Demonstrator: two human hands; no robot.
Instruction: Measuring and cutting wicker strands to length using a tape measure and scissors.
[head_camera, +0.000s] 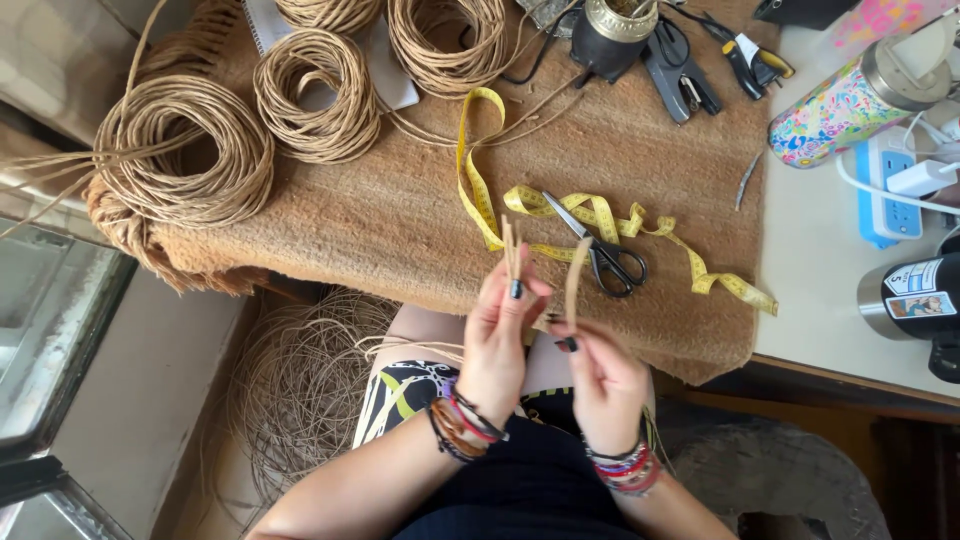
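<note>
A short bundle of tan cord strands (512, 250) is pinched between the fingers of the left hand (497, 345), its long axis standing nearly upright and pointing away from the body, toward the scissors (598, 248). A second, single strand (574, 283) is grasped by the right hand (603, 378); it is also held nearly vertical, leaning slightly right at its free top end. Both grips are closed on the cord (the thumbs pressed against the fingertips), and the two hands are held just beside each other above the near edge of the tabletop (830, 270), over the lap.

Behind the strands, a yellow measuring tape (600, 215) is laid in loose loops across a brown woven mat (380, 215), with the scissors resting on it. Several coils of tan cord (185, 150) are set at the far left of the mat. A patterned bottle (850, 105) is lying on its side at the right, near a blue power strip (885, 195).
</note>
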